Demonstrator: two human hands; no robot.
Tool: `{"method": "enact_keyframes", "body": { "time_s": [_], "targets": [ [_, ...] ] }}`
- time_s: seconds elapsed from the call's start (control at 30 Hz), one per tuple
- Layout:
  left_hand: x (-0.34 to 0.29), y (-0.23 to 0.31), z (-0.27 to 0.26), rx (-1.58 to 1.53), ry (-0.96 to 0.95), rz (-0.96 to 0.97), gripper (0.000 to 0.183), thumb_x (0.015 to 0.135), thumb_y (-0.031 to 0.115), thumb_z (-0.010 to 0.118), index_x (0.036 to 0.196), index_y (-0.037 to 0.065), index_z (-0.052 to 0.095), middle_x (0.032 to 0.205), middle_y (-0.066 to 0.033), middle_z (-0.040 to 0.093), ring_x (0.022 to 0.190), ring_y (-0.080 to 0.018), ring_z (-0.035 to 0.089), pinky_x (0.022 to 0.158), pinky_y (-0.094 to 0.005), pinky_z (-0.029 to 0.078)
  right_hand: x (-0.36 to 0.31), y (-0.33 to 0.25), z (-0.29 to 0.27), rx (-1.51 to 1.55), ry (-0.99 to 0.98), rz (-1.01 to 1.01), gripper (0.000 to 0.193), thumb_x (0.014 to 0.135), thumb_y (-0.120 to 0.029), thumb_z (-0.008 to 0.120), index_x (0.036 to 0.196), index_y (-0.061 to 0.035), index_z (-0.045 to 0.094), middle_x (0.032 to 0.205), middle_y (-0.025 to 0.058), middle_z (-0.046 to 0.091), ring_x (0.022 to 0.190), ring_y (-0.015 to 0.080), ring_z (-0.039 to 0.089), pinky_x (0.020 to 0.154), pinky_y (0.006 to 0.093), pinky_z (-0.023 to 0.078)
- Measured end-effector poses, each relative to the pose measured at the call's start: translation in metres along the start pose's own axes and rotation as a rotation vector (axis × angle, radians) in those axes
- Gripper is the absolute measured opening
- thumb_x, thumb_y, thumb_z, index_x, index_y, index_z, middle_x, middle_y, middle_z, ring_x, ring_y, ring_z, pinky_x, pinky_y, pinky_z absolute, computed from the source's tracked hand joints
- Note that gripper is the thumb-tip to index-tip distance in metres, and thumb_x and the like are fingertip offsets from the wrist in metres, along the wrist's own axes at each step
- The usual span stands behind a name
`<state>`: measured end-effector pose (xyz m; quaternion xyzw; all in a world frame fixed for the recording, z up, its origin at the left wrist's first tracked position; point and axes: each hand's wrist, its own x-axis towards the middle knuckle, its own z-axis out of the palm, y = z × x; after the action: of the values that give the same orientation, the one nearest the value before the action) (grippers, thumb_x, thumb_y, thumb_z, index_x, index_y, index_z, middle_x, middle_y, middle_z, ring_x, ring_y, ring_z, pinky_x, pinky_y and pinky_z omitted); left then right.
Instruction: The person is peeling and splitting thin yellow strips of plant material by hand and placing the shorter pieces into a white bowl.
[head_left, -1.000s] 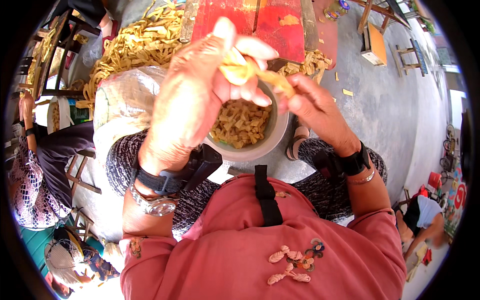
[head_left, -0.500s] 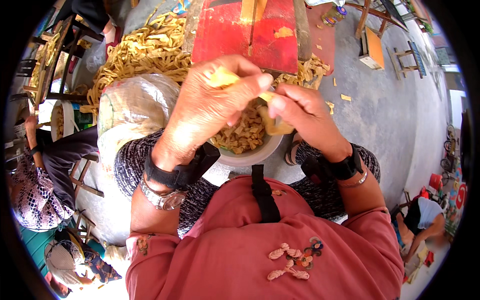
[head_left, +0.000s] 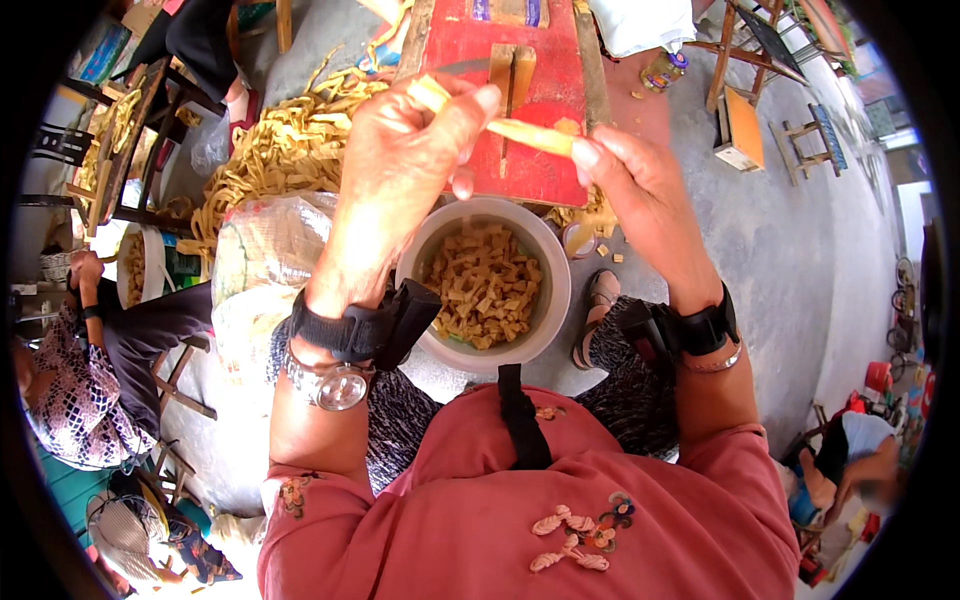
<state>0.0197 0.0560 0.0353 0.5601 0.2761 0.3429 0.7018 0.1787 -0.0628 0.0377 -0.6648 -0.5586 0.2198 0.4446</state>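
My left hand (head_left: 405,150) is closed on one end of a long yellow strip (head_left: 535,136), pale and flexible-looking. Its other stretch is pinched between the thumb and fingers of my right hand (head_left: 640,185), so it runs nearly straight between the two hands. Both hands are raised over the near part of a red board (head_left: 465,165). A slotted wooden block (head_left: 512,70) stands on that board, with a dark curved blade beside it. Below my hands, between my knees, is a whitish tub (head_left: 557,262) holding many short cut yellow-brown pieces (head_left: 484,285).
A heap of long yellow strips (head_left: 290,150) lies left of the board, behind a clear plastic sack (head_left: 270,245). Another person (head_left: 95,350) sits at the left. A lidded jar (head_left: 664,72), an orange-topped wooden stool (head_left: 741,130) and a small blue-topped stool (head_left: 829,135) stand at right.
My hands have moved apart, the right one going rightward, and the strip between them is now drawn out straight. The view has shifted, showing more of the tub and block.
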Motion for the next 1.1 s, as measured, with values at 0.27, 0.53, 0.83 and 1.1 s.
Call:
{"method": "enact_keyframes", "body": {
  "time_s": [0.27,0.53,0.83,1.1],
  "targets": [
    [0.036,-0.019,0.001,0.377,0.103,0.133,0.017,0.088,0.015,0.060,0.078,0.002,0.063,0.057,0.0014,0.053,0.049,-0.0057,0.046,0.045,-0.0255,0.042,0.028,0.020,0.007,-0.383,0.151,-0.141,0.030,0.091,-0.023,0.053,0.069,-0.0028,0.050,0.059,0.0159,0.052,0.052,0.0347,0.049,0.047,0.0406,0.036],
    [0.007,-0.006,0.000,0.746,0.011,0.005,0.031,0.087,0.029,0.064,0.076,0.001,0.066,0.058,-0.0046,0.061,0.049,-0.0065,0.049,0.045,-0.0253,0.038,0.003,0.018,0.013,-0.429,0.122,-0.104,0.020,0.087,-0.022,0.055,0.076,-0.0060,0.055,0.060,0.0139,0.054,0.056,0.0329,0.056,0.049,0.0407,0.042],
    [-0.053,-0.046,-0.008,0.276,-0.630,-0.344,0.047,0.082,0.027,0.068,0.114,-0.004,0.055,0.115,-0.0106,0.054,0.103,-0.0191,0.052,0.088,-0.0338,0.044,-0.058,0.001,0.051,-0.385,0.002,-0.569,0.019,0.075,-0.024,0.065,0.074,-0.0108,0.051,0.066,0.0024,0.052,0.062,0.0182,0.057,0.049,0.0316,0.044],
    [-0.050,-0.064,0.023,-0.178,-0.459,-0.761,0.031,0.092,0.031,0.056,0.090,0.001,0.060,0.076,-0.0004,0.056,0.071,-0.0074,0.053,0.065,-0.0208,0.045,-0.086,0.005,0.075,-0.150,-0.074,-0.540,0.023,0.074,-0.020,0.070,0.073,-0.0097,0.049,0.067,0.0041,0.050,0.061,0.0220,0.053,0.053,0.0345,0.041]
  ]
}}
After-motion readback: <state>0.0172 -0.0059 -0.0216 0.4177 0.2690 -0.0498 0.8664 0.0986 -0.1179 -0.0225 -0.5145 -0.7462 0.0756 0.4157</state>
